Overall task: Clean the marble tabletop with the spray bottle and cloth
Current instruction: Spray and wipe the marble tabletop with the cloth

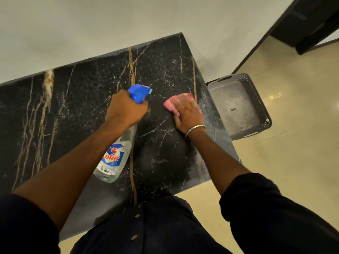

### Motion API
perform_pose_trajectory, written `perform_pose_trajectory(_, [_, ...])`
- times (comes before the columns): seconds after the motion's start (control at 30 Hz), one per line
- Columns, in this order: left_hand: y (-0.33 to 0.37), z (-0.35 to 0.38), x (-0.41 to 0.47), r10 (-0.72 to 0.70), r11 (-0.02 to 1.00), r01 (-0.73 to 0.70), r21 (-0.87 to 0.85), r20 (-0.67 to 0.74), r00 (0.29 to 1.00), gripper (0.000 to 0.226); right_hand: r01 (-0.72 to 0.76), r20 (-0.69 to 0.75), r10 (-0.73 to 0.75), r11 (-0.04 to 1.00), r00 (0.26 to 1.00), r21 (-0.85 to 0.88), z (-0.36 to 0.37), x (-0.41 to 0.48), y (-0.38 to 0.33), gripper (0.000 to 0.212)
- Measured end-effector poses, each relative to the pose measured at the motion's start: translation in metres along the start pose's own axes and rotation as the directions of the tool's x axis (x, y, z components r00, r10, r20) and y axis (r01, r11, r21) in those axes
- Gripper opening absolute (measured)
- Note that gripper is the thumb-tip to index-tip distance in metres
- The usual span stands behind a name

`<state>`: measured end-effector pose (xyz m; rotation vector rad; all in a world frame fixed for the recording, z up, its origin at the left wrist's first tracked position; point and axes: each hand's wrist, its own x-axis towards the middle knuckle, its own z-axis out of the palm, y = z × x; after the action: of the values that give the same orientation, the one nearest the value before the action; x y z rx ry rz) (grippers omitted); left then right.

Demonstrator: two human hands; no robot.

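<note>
Bench (77,107): black marble, mid-frame.
Left hand (126,109): arm outstretched, gripping bottle (113,158) neck.
Right hand (189,116): fingers flat, pressing cloth (176,101) down.

Spray bottle (112,158) neck hidden under left hand (124,109), blurred cloth (176,101) half under right hand (189,115), tabletop (73,107) cut off left

Polished black marble tabletop (82,99), glossy with white and gold veins; above it a clear plastic spray bottle (114,158) with a glossy blue plastic head, on it a soft pink cloth (176,101), and beside its right edge a matt grey perforated plastic basket (262,107) on a glossy cream floor (293,162).
</note>
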<state>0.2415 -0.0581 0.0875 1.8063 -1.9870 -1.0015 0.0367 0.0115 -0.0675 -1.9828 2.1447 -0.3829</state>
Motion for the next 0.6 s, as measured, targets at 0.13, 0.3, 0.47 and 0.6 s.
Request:
perform_pose_trajectory(0.13, [-0.009,0.002,-0.01,0.032,0.999,-0.032,0.003,0.007,0.999,0.016,-0.165,-0.047,0.165,0.986,0.985,-0.01,-0.003,-0.01,0.005,0.06])
perform_pose_trajectory(0.3, [-0.013,0.012,-0.023,0.003,1.0,-0.003,0.013,0.013,1.0,0.025,-0.107,-0.016,0.108,0.993,0.994,0.049,0.013,-0.053,-0.056,0.062])
perform_pose_trajectory(0.47, [-0.014,0.02,-0.037,-0.001,1.0,0.001,0.022,0.021,1.0,0.019,0.179,0.028,-0.18,0.984,0.983,0.017,0.012,-0.094,-0.036,0.059])
perform_pose_trajectory(0.6, [-0.019,0.023,-0.049,0.028,0.999,-0.029,0.013,0.045,0.999,0.019,0.003,-0.029,-0.002,1.0,1.0,0.024,-0.002,-0.107,0.005,0.057])
